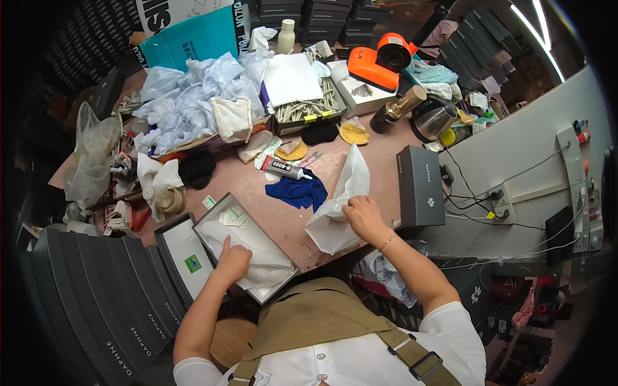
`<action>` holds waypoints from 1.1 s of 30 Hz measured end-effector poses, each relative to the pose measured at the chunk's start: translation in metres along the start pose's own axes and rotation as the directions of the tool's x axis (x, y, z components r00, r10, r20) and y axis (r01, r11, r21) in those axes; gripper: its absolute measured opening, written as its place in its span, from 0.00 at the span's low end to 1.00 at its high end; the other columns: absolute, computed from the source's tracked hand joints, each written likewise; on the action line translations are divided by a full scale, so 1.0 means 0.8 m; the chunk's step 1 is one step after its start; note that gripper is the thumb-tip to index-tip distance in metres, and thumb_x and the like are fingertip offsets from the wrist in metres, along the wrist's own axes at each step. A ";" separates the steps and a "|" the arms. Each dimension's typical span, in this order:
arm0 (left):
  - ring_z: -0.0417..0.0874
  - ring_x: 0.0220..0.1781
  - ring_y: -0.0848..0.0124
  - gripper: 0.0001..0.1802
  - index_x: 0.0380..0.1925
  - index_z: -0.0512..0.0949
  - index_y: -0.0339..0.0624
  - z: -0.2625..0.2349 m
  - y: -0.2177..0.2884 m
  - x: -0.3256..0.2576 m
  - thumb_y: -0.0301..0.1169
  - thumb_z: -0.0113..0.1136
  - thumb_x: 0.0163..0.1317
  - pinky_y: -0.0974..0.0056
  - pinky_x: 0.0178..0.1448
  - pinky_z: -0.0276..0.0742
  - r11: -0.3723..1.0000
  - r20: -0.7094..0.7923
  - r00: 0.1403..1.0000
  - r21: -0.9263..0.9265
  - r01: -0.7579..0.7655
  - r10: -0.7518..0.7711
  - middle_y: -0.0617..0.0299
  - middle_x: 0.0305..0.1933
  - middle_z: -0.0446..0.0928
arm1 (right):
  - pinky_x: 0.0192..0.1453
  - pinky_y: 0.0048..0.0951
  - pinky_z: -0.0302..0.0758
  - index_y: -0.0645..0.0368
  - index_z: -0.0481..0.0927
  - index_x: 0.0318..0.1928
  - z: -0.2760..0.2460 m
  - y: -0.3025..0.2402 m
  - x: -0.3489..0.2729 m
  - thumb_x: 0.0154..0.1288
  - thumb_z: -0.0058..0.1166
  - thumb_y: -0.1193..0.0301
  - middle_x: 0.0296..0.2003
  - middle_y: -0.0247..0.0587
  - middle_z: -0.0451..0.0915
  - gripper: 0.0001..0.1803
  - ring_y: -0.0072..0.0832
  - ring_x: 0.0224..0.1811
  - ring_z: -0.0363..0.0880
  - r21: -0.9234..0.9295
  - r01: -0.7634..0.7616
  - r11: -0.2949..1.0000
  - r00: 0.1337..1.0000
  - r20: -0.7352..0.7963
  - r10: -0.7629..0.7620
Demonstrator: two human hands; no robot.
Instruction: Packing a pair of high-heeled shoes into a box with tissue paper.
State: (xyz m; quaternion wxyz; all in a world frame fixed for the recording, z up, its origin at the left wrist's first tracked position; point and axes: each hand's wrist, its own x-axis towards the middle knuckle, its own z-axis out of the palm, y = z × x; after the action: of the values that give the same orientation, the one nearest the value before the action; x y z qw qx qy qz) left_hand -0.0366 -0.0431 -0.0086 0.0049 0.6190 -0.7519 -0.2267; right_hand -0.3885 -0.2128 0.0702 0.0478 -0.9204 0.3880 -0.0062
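Observation:
My left hand presses with a pointed finger on white tissue paper lying inside an open grey box at the table's near edge. My right hand grips a white bag-like wrapping that stands crumpled on the pinkish table. The box's lid lies just left of the box, inner side up with a small green label.
A blue cloth and a glue tube lie mid-table. A dark grey closed box stands right of my right hand. A pile of pale plastic bags fills the back left. Stacked dark boxes sit lower left. An orange device and a kettle are at back right.

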 end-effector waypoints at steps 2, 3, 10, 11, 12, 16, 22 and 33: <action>0.78 0.48 0.59 0.10 0.34 0.78 0.39 -0.011 0.004 0.008 0.25 0.51 0.52 0.42 0.71 0.50 0.968 -0.067 0.994 -0.241 0.069 -0.087 0.52 0.39 0.79 | 0.42 0.40 0.71 0.57 0.80 0.36 -0.025 0.020 -0.005 0.59 0.48 0.72 0.31 0.43 0.75 0.08 0.38 0.38 0.76 0.060 -0.050 0.997 0.993 -0.108 0.056; 0.78 0.49 0.58 0.12 0.37 0.79 0.37 -0.018 0.008 0.012 0.25 0.51 0.52 0.42 0.71 0.51 0.929 -0.089 0.987 -0.358 0.095 -0.135 0.50 0.41 0.79 | 0.40 0.40 0.71 0.58 0.80 0.38 -0.034 0.029 -0.008 0.60 0.48 0.73 0.31 0.44 0.75 0.09 0.40 0.37 0.76 0.158 -0.124 0.980 0.979 -0.141 0.147; 0.73 0.60 0.58 0.37 0.62 0.63 0.38 -0.046 0.136 0.142 0.57 0.45 0.66 0.52 0.66 0.64 -0.498 0.434 0.890 -0.808 0.316 -0.138 0.49 0.60 0.70 | 0.38 0.18 0.69 0.62 0.80 0.46 -0.151 0.009 0.010 0.68 0.45 0.76 0.33 0.30 0.80 0.12 0.15 0.34 0.73 0.837 -0.110 0.537 0.951 -0.068 0.302; 0.72 0.61 0.57 0.39 0.64 0.61 0.39 -0.049 0.154 0.152 0.59 0.44 0.65 0.52 0.65 0.66 -0.580 0.571 0.820 -0.683 0.443 -0.046 0.49 0.62 0.68 | 0.39 0.17 0.69 0.63 0.80 0.45 -0.161 -0.020 0.009 0.68 0.45 0.76 0.33 0.30 0.80 0.11 0.15 0.35 0.73 0.880 -0.029 0.475 0.968 -0.094 0.234; 0.72 0.61 0.58 0.39 0.65 0.60 0.40 -0.039 0.171 0.151 0.58 0.47 0.64 0.54 0.63 0.68 -0.653 0.445 0.872 -0.601 0.461 0.206 0.49 0.62 0.68 | 0.40 0.16 0.69 0.65 0.80 0.44 -0.174 -0.054 0.004 0.68 0.45 0.76 0.33 0.30 0.80 0.11 0.16 0.35 0.74 0.915 0.047 0.401 0.982 -0.116 0.149; 0.72 0.62 0.61 0.35 0.66 0.58 0.43 -0.033 0.226 0.104 0.38 0.60 0.61 0.60 0.62 0.70 -0.657 0.155 0.961 -0.704 0.271 0.230 0.53 0.62 0.68 | 0.41 0.23 0.72 0.66 0.83 0.38 -0.157 -0.123 -0.051 0.62 0.53 0.76 0.32 0.41 0.81 0.08 0.26 0.35 0.78 0.966 -0.216 0.141 0.864 0.256 -0.434; 0.74 0.57 0.59 0.44 0.65 0.60 0.49 -0.089 0.128 0.055 0.24 0.68 0.45 0.62 0.62 0.68 0.569 -0.515 0.848 -0.662 -0.487 0.125 0.53 0.54 0.72 | 0.61 0.47 0.73 0.58 0.57 0.67 -0.097 -0.057 -0.118 0.70 0.37 0.49 0.61 0.53 0.66 0.34 0.49 0.63 0.67 0.609 -0.259 -0.750 0.882 0.466 0.074; 0.80 0.43 0.69 0.18 0.49 0.73 0.41 -0.006 0.095 0.098 0.41 0.44 0.70 0.64 0.47 0.79 -0.590 -0.029 0.676 -0.461 -0.663 -0.737 0.60 0.43 0.78 | 0.49 0.24 0.73 0.64 0.71 0.56 -0.013 -0.169 0.104 0.61 0.56 0.72 0.45 0.35 0.78 0.23 0.21 0.44 0.76 0.908 -0.405 -0.109 0.910 0.389 -0.143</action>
State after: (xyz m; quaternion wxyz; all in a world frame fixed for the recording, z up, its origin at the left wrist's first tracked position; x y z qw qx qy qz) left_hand -0.1240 -0.1080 0.0002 0.8283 0.2852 0.0864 -0.4745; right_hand -0.2343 -0.1788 0.0911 0.7823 -0.5163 0.3292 -0.1143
